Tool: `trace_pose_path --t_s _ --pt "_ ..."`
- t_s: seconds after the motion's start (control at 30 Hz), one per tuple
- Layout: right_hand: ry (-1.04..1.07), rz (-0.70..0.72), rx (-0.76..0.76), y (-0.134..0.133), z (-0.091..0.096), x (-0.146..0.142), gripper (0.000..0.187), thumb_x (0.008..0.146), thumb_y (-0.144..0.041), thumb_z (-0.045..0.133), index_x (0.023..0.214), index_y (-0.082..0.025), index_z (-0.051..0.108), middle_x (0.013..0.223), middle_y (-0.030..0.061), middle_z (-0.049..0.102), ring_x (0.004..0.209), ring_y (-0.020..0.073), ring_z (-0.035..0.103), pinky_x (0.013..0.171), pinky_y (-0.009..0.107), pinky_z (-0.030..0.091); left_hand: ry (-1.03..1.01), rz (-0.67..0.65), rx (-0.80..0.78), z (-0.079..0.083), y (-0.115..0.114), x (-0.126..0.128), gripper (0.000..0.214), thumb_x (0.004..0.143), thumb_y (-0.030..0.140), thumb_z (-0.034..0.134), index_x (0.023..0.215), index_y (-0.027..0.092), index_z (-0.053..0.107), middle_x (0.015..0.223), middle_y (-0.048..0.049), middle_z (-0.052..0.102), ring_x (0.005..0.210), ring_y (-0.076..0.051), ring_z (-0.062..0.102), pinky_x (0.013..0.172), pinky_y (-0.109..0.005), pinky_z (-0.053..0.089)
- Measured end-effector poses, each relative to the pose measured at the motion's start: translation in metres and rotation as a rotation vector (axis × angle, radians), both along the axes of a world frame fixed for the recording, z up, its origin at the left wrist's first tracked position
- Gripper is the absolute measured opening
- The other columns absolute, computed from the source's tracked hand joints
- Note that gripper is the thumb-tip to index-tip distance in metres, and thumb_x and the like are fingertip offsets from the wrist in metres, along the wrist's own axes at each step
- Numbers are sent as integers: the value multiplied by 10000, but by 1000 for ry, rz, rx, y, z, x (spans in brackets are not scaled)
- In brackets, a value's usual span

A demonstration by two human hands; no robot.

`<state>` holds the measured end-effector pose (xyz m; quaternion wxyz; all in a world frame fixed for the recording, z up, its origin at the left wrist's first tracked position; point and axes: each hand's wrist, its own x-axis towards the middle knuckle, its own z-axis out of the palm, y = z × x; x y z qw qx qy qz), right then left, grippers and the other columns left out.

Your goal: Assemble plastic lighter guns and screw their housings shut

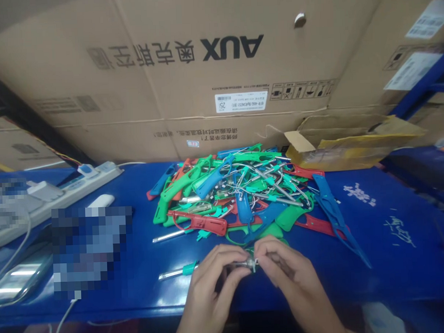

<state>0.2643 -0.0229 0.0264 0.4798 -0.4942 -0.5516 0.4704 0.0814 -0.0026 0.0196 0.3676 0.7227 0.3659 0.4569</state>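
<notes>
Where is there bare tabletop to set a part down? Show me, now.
Widest: the blue tabletop right of the right hand, in front of the long blue handle shell. Smaller: between the far end of the white power strip and the heap of plastic shells and metal tubes. Crowded: that heap, and the left side around the strip.
</notes>
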Motion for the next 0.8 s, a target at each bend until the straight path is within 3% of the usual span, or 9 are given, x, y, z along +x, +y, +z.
trace_pose_path --t_s 0.1,0.27,0.53,0.8 --pt "-20 5 -15 -1 -1 0 251 1019 -415 563 864 -231 636 893 0 606 730 116 548 615 198 443 3 -5 14 0 0 0 137 985 125 627 1046 225 699 1021 -41 751 969 -187 711 861 -278 555" --pt "-14 13 -29 -3 -2 1 251 1021 -419 562 871 -232 636 902 -7 597 674 102 505 597 207 425 -5 -21 34 1 1 0 161 989 102 612 1058 224 692 1029 -37 746 979 -185 701 872 -283 546" --pt "-44 12 24 -4 3 2 242 1019 -374 582 823 -235 614 873 -12 599 810 123 582 721 204 460 10 -18 33 1 0 -1 170 996 98 604 1079 223 683 1033 -40 745 982 -191 695 910 -310 523" --pt "-91 32 39 -5 -1 3 247 1041 -354 547 836 -230 608 873 -18 591 654 91 498 580 209 401 39 -22 40 -2 -1 -2 187 1008 91 592 1115 228 661 1076 -39 728 1023 -183 672 933 -307 503"
